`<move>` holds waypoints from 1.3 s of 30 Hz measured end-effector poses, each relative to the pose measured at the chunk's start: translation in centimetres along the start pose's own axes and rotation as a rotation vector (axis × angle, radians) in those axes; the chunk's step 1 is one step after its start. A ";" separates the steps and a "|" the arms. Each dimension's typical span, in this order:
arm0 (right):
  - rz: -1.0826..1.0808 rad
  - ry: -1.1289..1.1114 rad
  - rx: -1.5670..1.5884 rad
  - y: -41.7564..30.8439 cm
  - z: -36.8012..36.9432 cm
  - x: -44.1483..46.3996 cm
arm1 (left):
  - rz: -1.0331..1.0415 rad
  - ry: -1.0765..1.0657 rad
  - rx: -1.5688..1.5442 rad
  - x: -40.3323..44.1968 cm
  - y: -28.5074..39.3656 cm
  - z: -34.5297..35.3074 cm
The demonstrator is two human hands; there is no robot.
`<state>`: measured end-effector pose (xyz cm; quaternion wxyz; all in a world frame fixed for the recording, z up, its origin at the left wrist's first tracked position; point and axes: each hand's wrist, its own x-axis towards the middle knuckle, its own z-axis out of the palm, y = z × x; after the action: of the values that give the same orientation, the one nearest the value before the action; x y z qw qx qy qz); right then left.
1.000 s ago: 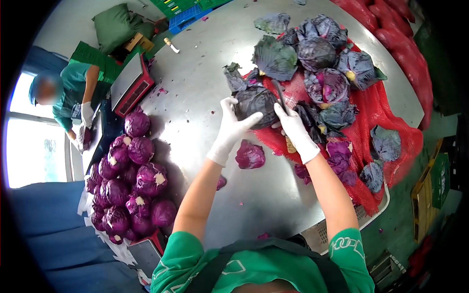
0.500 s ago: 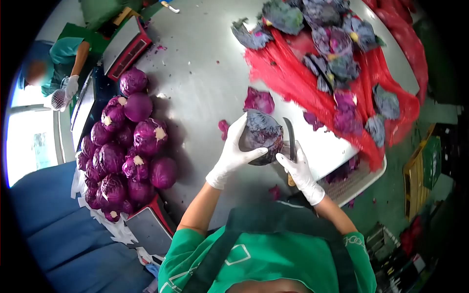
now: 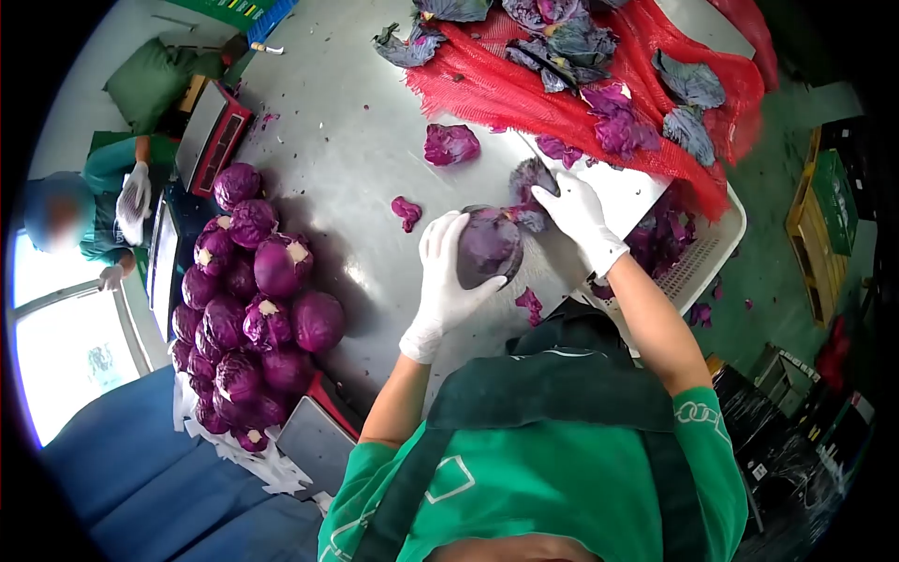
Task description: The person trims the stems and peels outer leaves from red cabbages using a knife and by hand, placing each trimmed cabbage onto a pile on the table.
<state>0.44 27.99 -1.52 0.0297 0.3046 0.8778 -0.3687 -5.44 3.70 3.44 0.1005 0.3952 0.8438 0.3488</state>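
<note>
In the head view a red cabbage (image 3: 490, 251) sits in my gloved left hand (image 3: 442, 281), whose fingers and thumb curve round its left side. My gloved right hand (image 3: 582, 217) is just right of the cabbage, closed on a dark outer leaf (image 3: 530, 180) that is partly peeled off and seems still joined to the head. The knife seen earlier cannot be made out now. Loose purple leaf pieces lie near my hands: a large one (image 3: 451, 144), a small curled one (image 3: 405, 214) and a scrap (image 3: 529, 305) near my apron.
Several trimmed red cabbages (image 3: 284, 265) are heaped at left, beside red-edged scales (image 3: 221, 140). A red mesh bag (image 3: 506, 89) with dark leaves spreads over the far right. A white basket (image 3: 721, 251) holds purple leaves. At far left a person's gloved hand (image 3: 134, 201) shows.
My right hand has moved up and right, pulling an outer leaf away from the cabbage; the knife is no longer visible. The cabbage now shows a smoother purple surface. The view has shifted.
</note>
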 end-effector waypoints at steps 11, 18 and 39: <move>-0.381 -0.084 -0.023 -1.5 -0.6 -11.3 | -0.297 -0.024 -0.173 -0.1 -1.0 -0.2; -0.320 -0.286 -0.029 -1.1 1.4 -10.5 | -0.285 -0.031 -0.135 0.2 -0.5 -0.4; -0.033 -0.488 0.412 -1.1 3.0 -6.1 | -0.423 -0.089 -0.792 -1.7 -2.9 -0.8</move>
<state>4.24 22.29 -1.31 0.1711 0.1925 0.7564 -0.6012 -6.35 0.73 1.91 0.3495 0.1598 0.7023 0.5992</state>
